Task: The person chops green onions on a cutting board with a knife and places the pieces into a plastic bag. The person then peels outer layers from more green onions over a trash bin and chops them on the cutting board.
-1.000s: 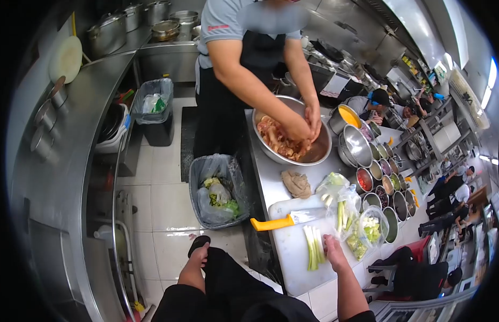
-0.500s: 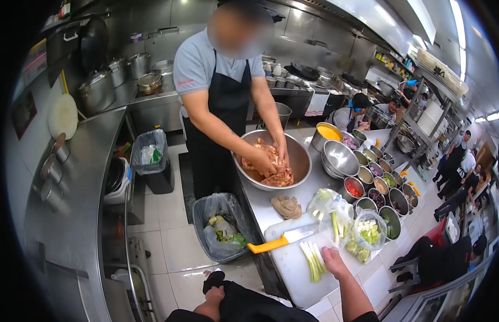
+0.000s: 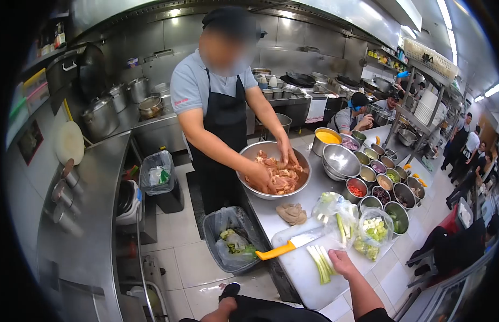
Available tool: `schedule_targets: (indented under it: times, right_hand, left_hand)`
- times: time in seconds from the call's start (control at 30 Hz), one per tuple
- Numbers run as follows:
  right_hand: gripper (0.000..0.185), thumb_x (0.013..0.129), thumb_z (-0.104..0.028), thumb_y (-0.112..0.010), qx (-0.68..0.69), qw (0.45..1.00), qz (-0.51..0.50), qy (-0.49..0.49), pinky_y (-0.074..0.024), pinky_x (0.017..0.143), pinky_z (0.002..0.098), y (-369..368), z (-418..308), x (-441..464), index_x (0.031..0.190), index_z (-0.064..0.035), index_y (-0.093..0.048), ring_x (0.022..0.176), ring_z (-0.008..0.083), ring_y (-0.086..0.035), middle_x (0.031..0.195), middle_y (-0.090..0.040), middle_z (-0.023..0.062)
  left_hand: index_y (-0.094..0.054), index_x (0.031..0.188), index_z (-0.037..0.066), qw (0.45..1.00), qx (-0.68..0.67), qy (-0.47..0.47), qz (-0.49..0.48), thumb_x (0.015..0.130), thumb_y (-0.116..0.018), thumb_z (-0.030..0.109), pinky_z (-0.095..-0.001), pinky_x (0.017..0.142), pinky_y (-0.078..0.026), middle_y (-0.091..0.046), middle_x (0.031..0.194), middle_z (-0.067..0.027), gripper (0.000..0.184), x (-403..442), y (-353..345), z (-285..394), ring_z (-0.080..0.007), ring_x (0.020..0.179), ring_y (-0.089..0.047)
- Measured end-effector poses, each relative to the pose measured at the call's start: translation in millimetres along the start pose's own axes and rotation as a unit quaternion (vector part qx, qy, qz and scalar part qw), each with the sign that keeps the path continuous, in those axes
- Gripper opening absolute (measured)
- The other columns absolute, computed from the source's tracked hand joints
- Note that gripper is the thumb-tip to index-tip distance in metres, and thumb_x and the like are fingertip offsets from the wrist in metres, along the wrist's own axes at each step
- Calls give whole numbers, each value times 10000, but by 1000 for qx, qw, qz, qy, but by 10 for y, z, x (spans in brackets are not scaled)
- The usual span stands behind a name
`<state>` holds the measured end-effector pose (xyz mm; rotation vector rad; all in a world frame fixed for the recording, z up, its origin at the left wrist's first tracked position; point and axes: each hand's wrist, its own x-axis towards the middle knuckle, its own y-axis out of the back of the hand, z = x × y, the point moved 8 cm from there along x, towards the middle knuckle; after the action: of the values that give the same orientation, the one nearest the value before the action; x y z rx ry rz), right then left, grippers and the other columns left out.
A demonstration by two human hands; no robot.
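On the white cutting board (image 3: 297, 273), several pale-to-green spring onion stalks (image 3: 321, 264) lie side by side. My right hand (image 3: 343, 263) is just right of them with its fingers curled in; whatever they may hold is hidden. A knife (image 3: 281, 249) with a yellow handle lies across the board's far part, its blade toward a clear bag of stalks (image 3: 343, 225). Beside that bag stands a bag of chopped green and white vegetable pieces (image 3: 374, 231). Low in the view, my left hand (image 3: 223, 310) hangs by my dark clothing, away from the board, fingers not readable.
Across the counter, a person works both hands in raw meat in a steel bowl (image 3: 249, 177). A brown cloth (image 3: 291, 213) lies near the board. Several steel containers of ingredients (image 3: 357, 189) stand at right. A lined bin (image 3: 220, 214) is left of the counter.
The view has shifted, so the scene sits slightly differently. My right hand has drawn slightly away from the stalks. The co-worker's hands have moved within the meat.
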<state>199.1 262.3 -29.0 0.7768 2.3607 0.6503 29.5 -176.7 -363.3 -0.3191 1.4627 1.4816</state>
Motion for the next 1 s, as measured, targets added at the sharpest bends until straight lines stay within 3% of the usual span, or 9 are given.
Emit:
schedule_targets:
  times: [0.13,0.27,0.5,0.67,0.7,0.8,0.83,0.93,1.0]
  right_hand:
    - [648,933,-440,-681,-9,999,44,13,-530,903,377,5,167,61,1292,95,-607,1006,274,-677,1114,-702,236]
    - [723,879,-426,-753,-45,998,50,16,-544,904,383,-13,192,32,1341,100,-569,1029,299,-684,1161,-685,266]
    - [745,868,-446,-758,-44,997,56,21,-551,886,388,-23,195,33,1347,93,-568,1013,316,-683,1176,-667,283]
    - [800,835,-559,-740,-26,998,46,-18,-502,982,397,-30,118,-51,1341,43,-593,1110,341,-616,1293,-517,269]
    - [798,836,-555,-740,-21,998,48,-20,-503,981,397,-20,111,-54,1339,47,-594,1111,338,-616,1291,-519,268]
    - [788,841,-540,-740,-3,997,66,-35,-501,982,395,-3,67,-124,1336,55,-592,1115,330,-615,1316,-505,268]
    - [783,842,-533,-742,1,997,77,-32,-502,981,399,2,59,-128,1335,57,-593,1104,331,-621,1287,-529,264]
    - [731,855,-497,-739,30,994,107,-17,-515,952,402,1,84,-133,1310,60,-608,1036,318,-646,1158,-606,234]
    - [646,882,-456,-726,61,990,125,7,-540,895,393,49,154,-139,1264,57,-637,943,289,-673,1015,-666,187]
  left_hand:
    - [-740,960,35,979,101,-164,70,885,-527,187,-490,860,-575,-743,984,-184,272,-147,5,129,-386,992,-708]
    - [-720,971,13,989,-15,-105,107,948,-477,227,-494,874,-556,-732,971,-216,324,-181,-102,-59,-407,1001,-692]
    - [-726,1037,47,983,-58,-176,-3,1012,-400,372,-467,839,-571,-724,978,-215,461,-511,-83,-4,-363,951,-706]
    - [-674,1188,73,973,59,-198,-106,1036,-354,486,-451,810,-581,-713,977,-215,544,-145,-19,242,-357,961,-704]
    - [-669,1220,126,986,21,-119,-114,984,-479,413,-441,774,-591,-712,965,-196,417,-48,39,156,-362,943,-703]
    - [-697,1150,89,942,165,-289,-48,865,-627,279,-440,842,-578,-716,971,-171,349,-38,372,233,-356,950,-694]
    - [-728,1069,78,923,231,-307,-33,745,-684,162,-434,931,-544,-723,988,-145,338,-29,504,234,-336,986,-682]
    - [-724,1056,79,855,354,-365,-102,746,-682,158,-425,977,-507,-723,994,-141,323,39,832,155,-329,1030,-665]
    - [-711,1023,61,883,208,-418,45,814,-663,189,-406,891,-538,-731,944,-133,250,133,1471,118,-314,942,-693]
